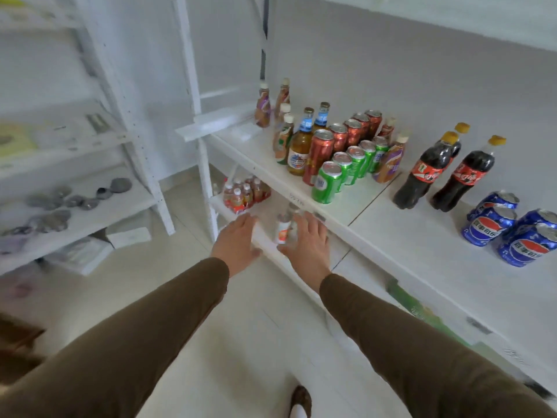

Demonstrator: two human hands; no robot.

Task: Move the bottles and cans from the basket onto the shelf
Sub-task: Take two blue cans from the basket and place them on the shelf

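Cola bottles (422, 176) three, blue cans (488, 226) four; left hand (238, 236), right hand (309, 239) seemingly spread, empty.

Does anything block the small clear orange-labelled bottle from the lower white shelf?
Nothing visible. The small clear bottle is at the front edge of the lower white shelf by the right hand; the red bottle pack sits apart, leftward.

The shelf (407, 245) is plain white; on it stand green cans (327, 184), red cans (320, 155), blue cans (485, 226) with a round red, white and blue emblem, and dark cola bottles (417, 179) with red labels (yellow caps on top). Amber bottles (298, 152) wear blue neck labels. The small bottle (282, 230) has a white and orange label, and the sleeves (144, 336) are olive brown.
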